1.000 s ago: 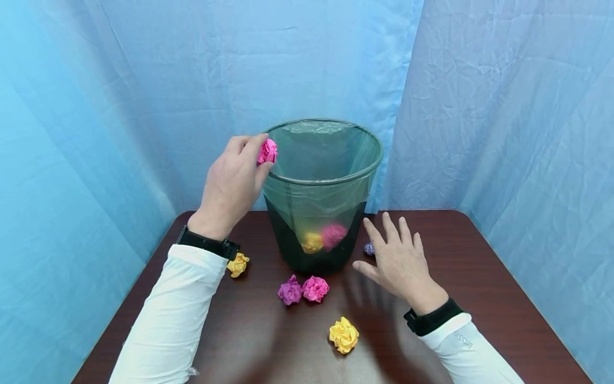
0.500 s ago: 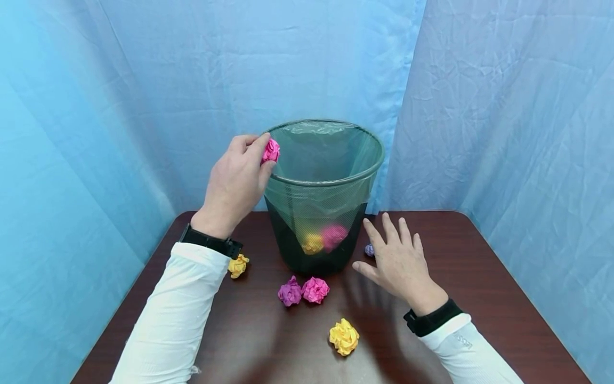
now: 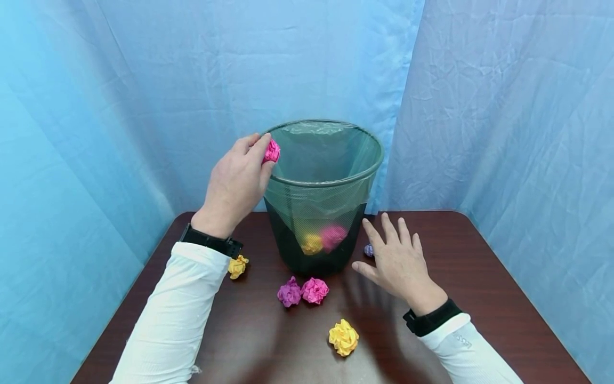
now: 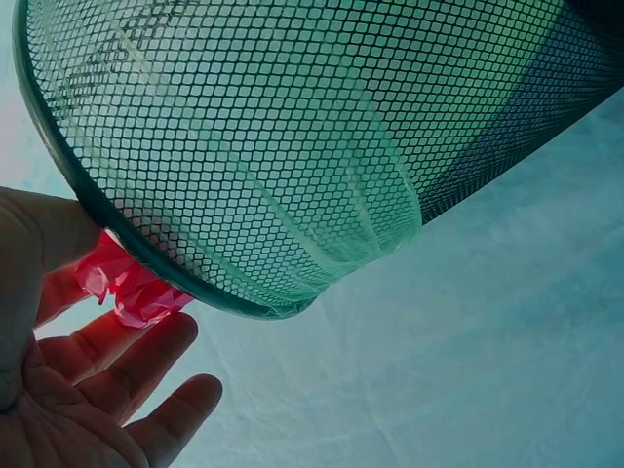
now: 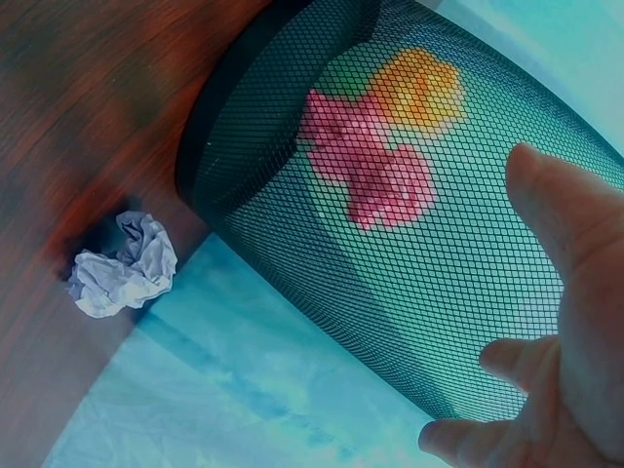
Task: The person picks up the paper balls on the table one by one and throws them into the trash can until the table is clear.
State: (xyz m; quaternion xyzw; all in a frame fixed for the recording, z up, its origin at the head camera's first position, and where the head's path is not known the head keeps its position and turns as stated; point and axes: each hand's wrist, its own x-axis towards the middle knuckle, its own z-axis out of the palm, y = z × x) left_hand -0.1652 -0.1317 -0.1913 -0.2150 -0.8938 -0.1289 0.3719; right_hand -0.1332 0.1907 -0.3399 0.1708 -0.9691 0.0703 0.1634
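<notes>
My left hand (image 3: pixel 236 184) pinches a pink crumpled paper ball (image 3: pixel 272 151) at the left rim of a mesh wastebasket (image 3: pixel 320 184). In the left wrist view the same pink ball (image 4: pixel 136 291) sits between thumb and fingers, right beside the rim. The basket is lined with a thin green bag, and pink (image 5: pixel 366 156) and yellow paper balls (image 5: pixel 419 90) show through its mesh. To the basket's right, my right hand (image 3: pixel 400 266) hovers with spread fingers and holds nothing. A pale purple paper ball (image 5: pixel 125 268) lies near it, partly hidden by that hand in the head view.
On the brown table (image 3: pixel 479 298), a purple ball (image 3: pixel 290 292) and a pink ball (image 3: pixel 315 290) lie side by side before the basket. One yellow ball (image 3: pixel 344 337) is nearer the front, another yellow ball (image 3: pixel 237 266) by the left wrist. Blue curtains (image 3: pixel 192 80) surround the table.
My left hand has shifted slightly right with the pink paper ball, closer over the basket rim. The right hand and the loose balls have stayed practically still.
</notes>
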